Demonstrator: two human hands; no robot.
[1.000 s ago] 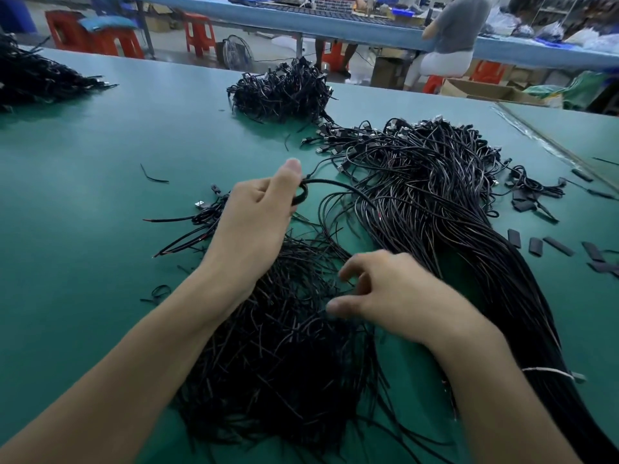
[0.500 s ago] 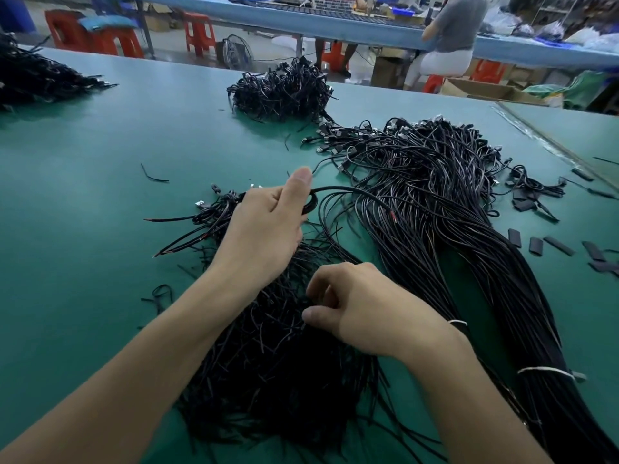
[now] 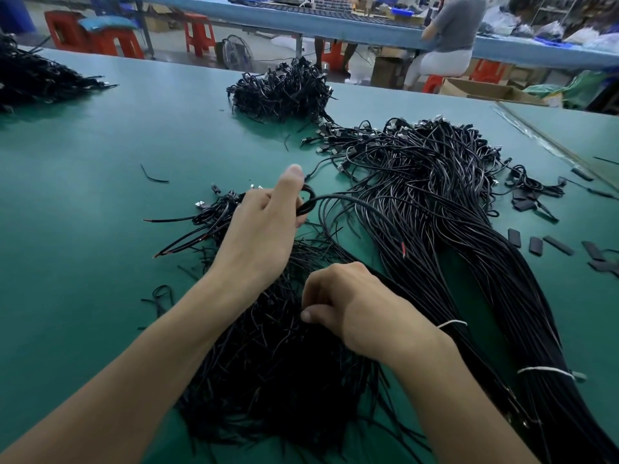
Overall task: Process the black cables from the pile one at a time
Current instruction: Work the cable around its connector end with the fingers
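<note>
Black cables [image 3: 435, 202] with red-tipped ends lie on a green table [image 3: 83, 195]; orange-red stools [image 3: 197, 31] stand behind.

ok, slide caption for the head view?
Left hand holds a looped cable; right hand curls over the pile on the green table.
</note>
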